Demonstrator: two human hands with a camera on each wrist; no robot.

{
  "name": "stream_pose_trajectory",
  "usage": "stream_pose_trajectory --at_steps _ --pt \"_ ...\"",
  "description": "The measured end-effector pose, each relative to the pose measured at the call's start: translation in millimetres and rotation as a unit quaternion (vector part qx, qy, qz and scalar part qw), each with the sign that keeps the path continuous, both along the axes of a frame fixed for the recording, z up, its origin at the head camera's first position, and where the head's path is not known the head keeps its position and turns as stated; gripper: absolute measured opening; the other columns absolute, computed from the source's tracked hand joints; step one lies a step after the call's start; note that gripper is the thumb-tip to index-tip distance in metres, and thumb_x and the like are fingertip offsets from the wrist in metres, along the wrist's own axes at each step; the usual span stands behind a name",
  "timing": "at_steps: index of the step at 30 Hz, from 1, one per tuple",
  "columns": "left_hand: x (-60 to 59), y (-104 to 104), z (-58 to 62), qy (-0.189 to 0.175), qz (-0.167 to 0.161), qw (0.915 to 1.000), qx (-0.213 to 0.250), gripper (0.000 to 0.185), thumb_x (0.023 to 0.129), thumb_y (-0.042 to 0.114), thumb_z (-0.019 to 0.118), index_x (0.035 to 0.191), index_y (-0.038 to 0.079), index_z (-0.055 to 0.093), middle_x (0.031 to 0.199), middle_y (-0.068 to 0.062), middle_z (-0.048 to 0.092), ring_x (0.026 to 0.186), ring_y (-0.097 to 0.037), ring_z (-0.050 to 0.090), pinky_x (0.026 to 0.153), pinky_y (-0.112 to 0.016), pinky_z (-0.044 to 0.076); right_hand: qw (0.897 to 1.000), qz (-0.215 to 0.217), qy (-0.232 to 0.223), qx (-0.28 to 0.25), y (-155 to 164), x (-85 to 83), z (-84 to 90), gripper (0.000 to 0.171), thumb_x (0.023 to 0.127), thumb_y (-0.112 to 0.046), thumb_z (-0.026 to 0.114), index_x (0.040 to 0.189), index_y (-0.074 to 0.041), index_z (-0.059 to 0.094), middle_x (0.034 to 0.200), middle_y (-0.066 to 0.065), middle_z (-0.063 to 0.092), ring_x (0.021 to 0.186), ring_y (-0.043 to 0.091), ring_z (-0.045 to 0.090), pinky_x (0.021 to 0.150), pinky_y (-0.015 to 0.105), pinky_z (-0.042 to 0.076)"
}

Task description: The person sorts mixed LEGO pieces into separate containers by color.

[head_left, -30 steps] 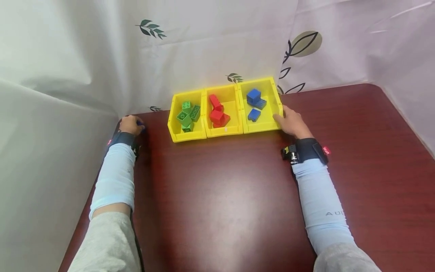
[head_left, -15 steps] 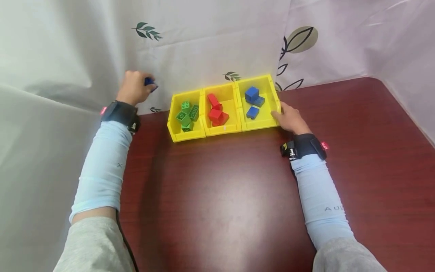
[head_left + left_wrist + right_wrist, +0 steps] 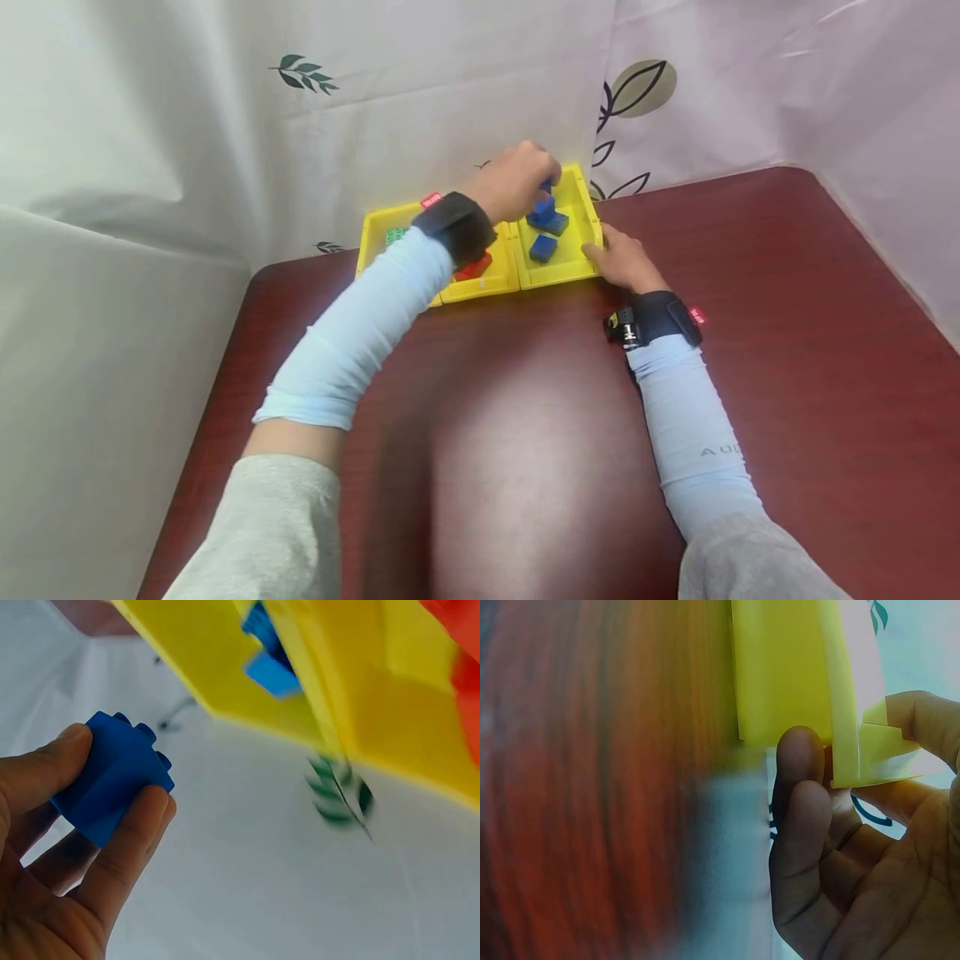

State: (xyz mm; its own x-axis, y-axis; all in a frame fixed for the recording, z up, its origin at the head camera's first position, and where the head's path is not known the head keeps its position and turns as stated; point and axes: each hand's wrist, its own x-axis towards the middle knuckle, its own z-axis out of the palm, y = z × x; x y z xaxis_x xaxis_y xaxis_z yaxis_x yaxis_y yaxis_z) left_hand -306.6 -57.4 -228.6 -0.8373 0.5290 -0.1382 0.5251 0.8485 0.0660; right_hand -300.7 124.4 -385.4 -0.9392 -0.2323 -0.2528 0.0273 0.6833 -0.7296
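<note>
Blue studded block point(image 3: 112, 787), square, pinched.

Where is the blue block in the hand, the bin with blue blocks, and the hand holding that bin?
blue block point(image 3: 112, 776), left wrist view, on its flat side between thumb and fingers.
blue-block bin point(image 3: 576, 265), head view, on its near front wall.
right hand point(image 3: 622, 260), head view, on the back of the hand.

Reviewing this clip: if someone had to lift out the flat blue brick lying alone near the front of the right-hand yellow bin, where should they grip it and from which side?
Probably from straight above, fingers pinching the two opposite side faces of the flat blue brick. It lies low on the floor of the right-hand bin, whose walls block a sideways approach, and the left hand hovers over the back holding another blue brick.
</note>
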Motion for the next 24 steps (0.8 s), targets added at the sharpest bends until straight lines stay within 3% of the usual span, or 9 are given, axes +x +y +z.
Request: stream_pose_trajectory --at_steps 5,10,13,19,24 --pt "-10.2 5 -27.6 -0.010 -0.010 0.9999 -0.004 0.026 0.095 0.011 0.061 0.119 0.003 0.068 0.120 -0.012 0.067 0.112 -0.024 0.062 0.097 -0.030 0.050 1.000 0.007 0.003 -0.003 -9 -1.9 -0.6 0.058 0.103 -0.031 0.040 0.153 -0.004 0.026 0.119 0.022 0.051 0.103 0.036 0.048 0.095 0.049 0.039" --pt "-18.7 -5 -55.4 -0.048 0.012 0.9987 0.008 0.023 0.094 0.009 0.063 0.114 0.002 0.070 0.117 -0.012 0.068 0.108 -0.024 0.062 0.095 -0.032 0.050 1.000 0.011 0.010 -0.002 -11 -2.7 -1.2 0.058 0.103 -0.030 0.040 0.153 -0.005 0.027 0.121 0.022 0.052 0.104 0.036 0.049 0.097 0.050 0.038" --pt "-23.1 -8 -69.1 -0.054 0.013 0.9984 0.014 0.023 0.092 0.008 0.065 0.113 0.002 0.072 0.116 -0.011 0.069 0.105 -0.023 0.063 0.093 -0.032 0.051 1.000 0.013 0.011 -0.003 -12 -3.3 -2.1 0.058 0.103 -0.031 0.040 0.153 -0.005 0.027 0.121 0.023 0.053 0.104 0.036 0.049 0.097 0.050 0.038" --pt "-26.0 -4 -85.8 -0.067 0.009 0.9977 0.001 0.023 0.092 0.008 0.065 0.114 0.005 0.072 0.119 -0.011 0.067 0.113 -0.026 0.059 0.094 -0.033 0.051 1.000 0.012 0.012 -0.003 -14 -1.6 -1.2 0.057 0.103 -0.030 0.040 0.153 -0.006 0.026 0.122 0.022 0.053 0.104 0.035 0.050 0.097 0.050 0.039" --pt "-27.9 -3 -96.1 -0.066 0.032 0.9973 0.003 0.019 0.092 0.011 0.066 0.108 0.006 0.074 0.113 -0.009 0.069 0.108 -0.022 0.060 0.093 -0.030 0.050 1.000 0.016 0.006 -0.004 -15 1.4 2.3 0.057 0.103 -0.031 0.040 0.153 -0.007 0.026 0.121 0.021 0.053 0.102 0.034 0.051 0.096 0.048 0.041"
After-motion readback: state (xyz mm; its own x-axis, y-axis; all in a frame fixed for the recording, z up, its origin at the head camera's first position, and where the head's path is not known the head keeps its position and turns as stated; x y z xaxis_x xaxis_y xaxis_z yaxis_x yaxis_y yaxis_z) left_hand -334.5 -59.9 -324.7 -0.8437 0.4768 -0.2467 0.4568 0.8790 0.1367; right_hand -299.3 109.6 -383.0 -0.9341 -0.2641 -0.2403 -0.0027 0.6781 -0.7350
